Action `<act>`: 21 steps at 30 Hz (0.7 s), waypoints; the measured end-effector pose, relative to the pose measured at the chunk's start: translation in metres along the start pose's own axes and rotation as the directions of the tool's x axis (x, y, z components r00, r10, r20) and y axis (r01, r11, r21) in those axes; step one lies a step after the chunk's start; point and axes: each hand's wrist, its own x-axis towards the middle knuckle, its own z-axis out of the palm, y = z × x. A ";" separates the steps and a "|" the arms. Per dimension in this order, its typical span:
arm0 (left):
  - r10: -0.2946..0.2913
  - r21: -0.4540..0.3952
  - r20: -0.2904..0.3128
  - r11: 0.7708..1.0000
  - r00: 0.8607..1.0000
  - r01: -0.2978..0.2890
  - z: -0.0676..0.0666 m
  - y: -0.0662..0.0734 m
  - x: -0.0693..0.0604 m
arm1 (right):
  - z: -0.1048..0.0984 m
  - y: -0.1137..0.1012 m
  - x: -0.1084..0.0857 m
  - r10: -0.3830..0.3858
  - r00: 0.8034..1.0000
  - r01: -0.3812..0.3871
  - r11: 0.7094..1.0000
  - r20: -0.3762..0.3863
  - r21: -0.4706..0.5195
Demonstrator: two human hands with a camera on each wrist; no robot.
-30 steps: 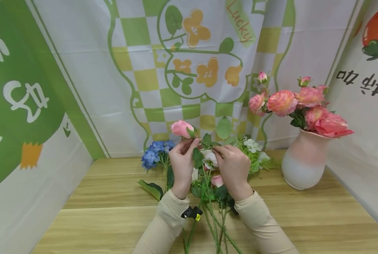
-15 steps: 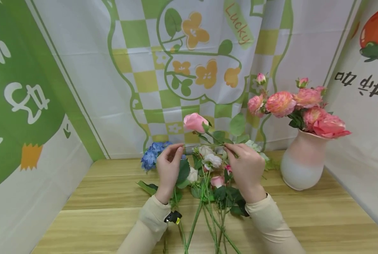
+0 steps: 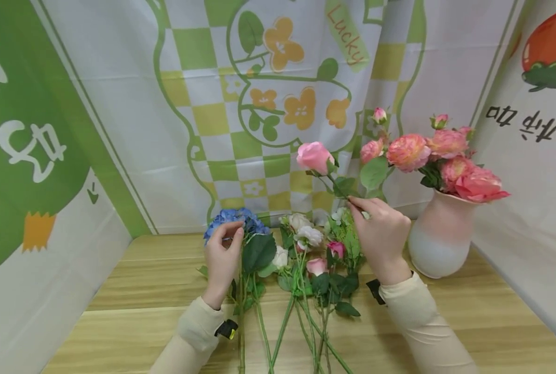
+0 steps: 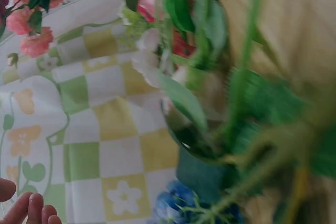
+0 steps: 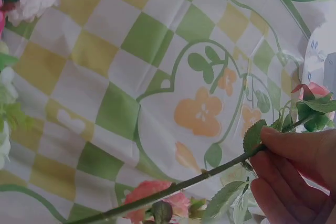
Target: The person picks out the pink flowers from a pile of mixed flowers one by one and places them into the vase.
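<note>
My right hand [image 3: 384, 236] pinches the stem of a pink rose [image 3: 314, 157] between thumb and fingers, a little below the bloom. The rose is held up above the table, its head leaning left. In the right wrist view the thorny green stem [image 5: 184, 183] slants down left from the hand, with leaves beside it. My left hand [image 3: 222, 259] hovers in front of the blue hydrangea [image 3: 247, 221], thumb and fingers loosely bent with a gap between them. Nothing is held there; the left wrist view shows its fingertips [image 4: 34, 208] at the lower corner.
White roses [image 3: 309, 237], a smaller pink rose [image 3: 317, 266] and green foliage lie mid-table, stems toward me. A pink-and-white vase [image 3: 441, 239] with coral peonies [image 3: 408, 152] stands at the right. A printed curtain [image 3: 263, 171] hangs behind the wooden table [image 3: 133, 291].
My left hand has let go of the pink rose and moved left and down. My right hand has carried the rose up and to the right.
</note>
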 end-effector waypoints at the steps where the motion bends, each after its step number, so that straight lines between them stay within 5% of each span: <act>1: -0.005 0.008 0.004 1.000 1.000 0.005 -0.003 0.004 -0.002 | 0.000 0.001 0.002 -0.001 1.000 0.001 1.000 -0.008 0.004; 5: -0.047 0.036 0.018 0.998 0.999 0.047 -0.013 0.016 -0.008 | -0.002 0.006 0.009 -0.010 1.000 0.010 1.000 -0.026 -0.006; 12: -0.049 0.076 -0.033 0.996 0.998 0.051 -0.028 -0.029 -0.003 | -0.006 0.019 0.020 -0.012 0.999 0.010 0.999 -0.041 -0.039; 21: -0.023 0.139 -0.074 0.990 0.997 0.033 -0.050 -0.042 -0.004 | -0.010 0.032 0.037 -0.060 0.997 0.056 0.996 -0.052 -0.075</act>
